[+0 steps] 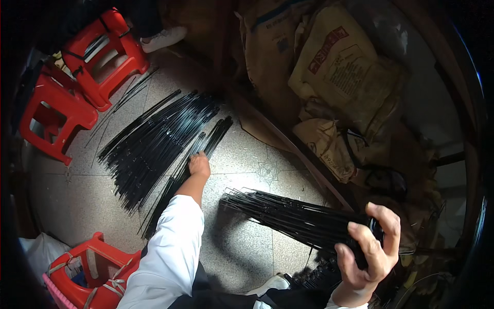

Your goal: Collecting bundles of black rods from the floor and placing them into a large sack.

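Note:
My left hand (199, 165) reaches forward to the floor, its fingers closed around a narrow bundle of thin black rods (218, 134). Left of it, a wide pile of similar black rods (159, 141) lies fanned out on the tiles. In my right hand (374, 252), at the lower right, a thick bundle of black rods (293, 213) is gripped near one end. Its other end points left, above the floor, with bent wire-like tips spread apart. My right fingers curl around the bundle, and their far sides are partly hidden.
Red plastic stools (116, 77) stand at the upper left, and another red stool (98, 257) is at the lower left. Brown paper sacks (339, 77) pile up at the right behind a dark bar (309, 162). Another person's white shoe (164, 39) shows at the top.

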`<state>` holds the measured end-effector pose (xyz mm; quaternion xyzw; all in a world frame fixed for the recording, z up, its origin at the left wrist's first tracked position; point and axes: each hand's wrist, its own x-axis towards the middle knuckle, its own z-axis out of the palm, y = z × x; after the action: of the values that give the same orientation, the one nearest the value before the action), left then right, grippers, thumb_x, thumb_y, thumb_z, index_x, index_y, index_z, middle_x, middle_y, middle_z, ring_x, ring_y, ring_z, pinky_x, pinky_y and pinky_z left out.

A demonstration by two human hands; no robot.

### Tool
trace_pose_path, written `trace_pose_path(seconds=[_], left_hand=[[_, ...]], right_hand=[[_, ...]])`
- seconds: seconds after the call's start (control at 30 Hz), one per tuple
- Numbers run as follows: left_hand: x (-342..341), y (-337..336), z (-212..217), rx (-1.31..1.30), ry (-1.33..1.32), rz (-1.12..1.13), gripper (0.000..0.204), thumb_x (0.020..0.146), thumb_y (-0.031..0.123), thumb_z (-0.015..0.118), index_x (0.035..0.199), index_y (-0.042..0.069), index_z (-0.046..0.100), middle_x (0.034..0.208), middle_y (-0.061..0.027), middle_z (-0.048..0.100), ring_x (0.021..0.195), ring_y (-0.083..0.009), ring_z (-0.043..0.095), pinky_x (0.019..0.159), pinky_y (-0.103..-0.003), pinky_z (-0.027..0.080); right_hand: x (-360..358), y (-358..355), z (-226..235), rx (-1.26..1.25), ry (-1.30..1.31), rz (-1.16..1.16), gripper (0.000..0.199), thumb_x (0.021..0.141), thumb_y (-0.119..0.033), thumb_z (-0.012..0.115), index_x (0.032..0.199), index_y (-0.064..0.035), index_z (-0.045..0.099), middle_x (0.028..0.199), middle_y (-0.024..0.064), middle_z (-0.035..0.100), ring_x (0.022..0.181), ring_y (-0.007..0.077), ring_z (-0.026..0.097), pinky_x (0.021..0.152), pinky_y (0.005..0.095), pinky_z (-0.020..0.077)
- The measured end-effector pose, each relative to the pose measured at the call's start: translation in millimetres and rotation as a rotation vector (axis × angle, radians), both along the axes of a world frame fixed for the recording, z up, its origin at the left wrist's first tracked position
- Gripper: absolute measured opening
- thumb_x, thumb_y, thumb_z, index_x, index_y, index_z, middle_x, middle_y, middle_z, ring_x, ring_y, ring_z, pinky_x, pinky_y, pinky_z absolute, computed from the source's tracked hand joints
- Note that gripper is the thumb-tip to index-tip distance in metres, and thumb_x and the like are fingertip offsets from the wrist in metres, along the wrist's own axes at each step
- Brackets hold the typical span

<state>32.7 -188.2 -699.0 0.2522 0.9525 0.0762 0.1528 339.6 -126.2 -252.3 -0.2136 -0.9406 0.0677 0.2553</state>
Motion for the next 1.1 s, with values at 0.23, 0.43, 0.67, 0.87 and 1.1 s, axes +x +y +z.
trace_pose_path(seconds=[0.23,0.43,0.67,0.87,1.1], left_hand=[[-31.0,-32.4,50.3,-0.191,-0.351,-0.124,0.039,0.08,0.014,0.062,0.116,-0.001,0.059,0.121,-0.0232,0.059,0.118,-0.0348,0.054,0.099,-0.041,0.044],[-51.6,-47.8,177.5,0.206,-0.134,-0.422,0.045,0.077,0.02,0.064,0.113,-0.005,0.054,0.11,-0.0248,0.061,0.107,-0.038,0.058,0.092,-0.041,0.046],[43.8,-85.7,408.7,0.923,-0.444,-0.568,0.011,0.079,0.005,0.061,0.088,0.001,0.056,0.085,-0.0046,0.055,0.08,-0.0153,0.053,0.075,-0.03,0.045],[120.3,-75.6,351.3,0.893,-0.572,-0.624,0.02,0.083,0.005,0.068,0.098,0.004,0.055,0.092,-0.0038,0.059,0.088,-0.014,0.058,0.079,-0.031,0.048],[154.3,-53.9,306.7,0.953,-0.21,-0.763,0.037,0.073,-0.002,0.069,0.106,0.005,0.052,0.096,-0.0139,0.054,0.093,-0.0351,0.053,0.082,-0.042,0.044]], right_hand=[[-13.0,9.7,-1.2,0.009,0.107,0.04,0.033,0.06,-0.008,0.076,0.091,-0.0035,0.068,0.106,0.0182,0.061,0.093,0.0334,0.059,0.08,0.0425,0.0489],[-12.1,15.6,3.7,-0.006,0.179,0.1,0.032,0.064,-0.005,0.074,0.095,-0.0023,0.069,0.111,0.0179,0.062,0.099,0.0322,0.06,0.084,0.0385,0.0478],[-9.7,18.9,4.5,0.012,0.222,0.133,0.027,0.068,-0.005,0.075,0.094,-0.0037,0.068,0.111,0.015,0.062,0.098,0.0311,0.061,0.083,0.0371,0.0495],[-4.6,27.0,0.6,-0.023,0.263,0.227,0.029,0.069,-0.009,0.077,0.096,-0.0037,0.068,0.111,0.0147,0.062,0.099,0.0314,0.06,0.085,0.0379,0.0497],[6.7,33.9,5.1,-0.054,0.263,0.332,0.027,0.071,-0.012,0.076,0.095,-0.005,0.066,0.102,0.0137,0.059,0.095,0.0305,0.058,0.082,0.0369,0.0494]])
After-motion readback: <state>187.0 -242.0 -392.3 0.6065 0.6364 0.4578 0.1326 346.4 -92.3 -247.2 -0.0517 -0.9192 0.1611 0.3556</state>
